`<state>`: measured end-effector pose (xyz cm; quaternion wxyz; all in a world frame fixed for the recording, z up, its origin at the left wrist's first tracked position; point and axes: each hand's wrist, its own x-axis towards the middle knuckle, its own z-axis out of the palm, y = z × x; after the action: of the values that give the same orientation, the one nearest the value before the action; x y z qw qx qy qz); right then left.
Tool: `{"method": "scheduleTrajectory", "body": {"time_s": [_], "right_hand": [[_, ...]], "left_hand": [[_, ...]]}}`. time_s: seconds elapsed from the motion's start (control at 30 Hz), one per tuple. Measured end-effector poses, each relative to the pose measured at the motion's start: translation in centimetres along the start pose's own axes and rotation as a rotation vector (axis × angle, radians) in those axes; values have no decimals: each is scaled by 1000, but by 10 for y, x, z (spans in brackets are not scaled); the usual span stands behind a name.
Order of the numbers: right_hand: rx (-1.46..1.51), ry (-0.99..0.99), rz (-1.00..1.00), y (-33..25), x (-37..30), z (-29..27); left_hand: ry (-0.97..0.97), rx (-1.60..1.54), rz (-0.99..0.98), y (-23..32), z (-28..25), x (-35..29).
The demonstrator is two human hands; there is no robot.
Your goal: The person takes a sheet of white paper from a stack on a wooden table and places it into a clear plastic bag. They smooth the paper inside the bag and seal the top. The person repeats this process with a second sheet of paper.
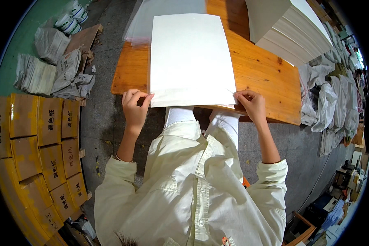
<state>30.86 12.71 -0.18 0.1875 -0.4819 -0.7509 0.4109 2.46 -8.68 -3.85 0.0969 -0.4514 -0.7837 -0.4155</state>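
Note:
A large white sheet of paper (192,61), or a thin stack of it, lies lengthwise on the wooden table, its near edge reaching the table's front. What looks like a thin clear film edge shows along its left side and near corners; I cannot tell how far it covers the paper. My left hand (135,110) pinches the near left corner between thumb and fingers. At the near right corner my right hand (252,106) has the edge pinched the same way. Clear plastic sleeves (168,11) lie in a pile beyond the paper, partly under its far left side.
The wooden table (270,88) carries a tall stack of white paper (289,35) at the far right. Cardboard boxes (49,127) are piled at the left. Bundles and plastic wrapping (37,74) lie behind them. White sacks (328,98) heap up beyond the table's right end.

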Motion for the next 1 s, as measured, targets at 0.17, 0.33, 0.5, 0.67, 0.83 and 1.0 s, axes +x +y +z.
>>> {"method": "scheduleTrajectory", "body": {"time_s": [0.17,0.33,0.5,0.67,0.83,1.0], "right_hand": [[4,35,-24,3,1,2],[72,51,-8,5,0,3],[181,33,-54,14,-6,2],[157,37,-83,9,-8,0],[35,59,-67,1,-2,4],[-36,98,-95,3,0,6]], "left_hand": [[-24,-13,-17,-4,3,-3],[-28,-9,29,-4,0,-5],[-11,-122,5,0,-6,-10],[-11,-123,-12,-1,-7,-15],[10,20,76,-3,1,-7],[-14,37,44,-4,4,-7]]}}
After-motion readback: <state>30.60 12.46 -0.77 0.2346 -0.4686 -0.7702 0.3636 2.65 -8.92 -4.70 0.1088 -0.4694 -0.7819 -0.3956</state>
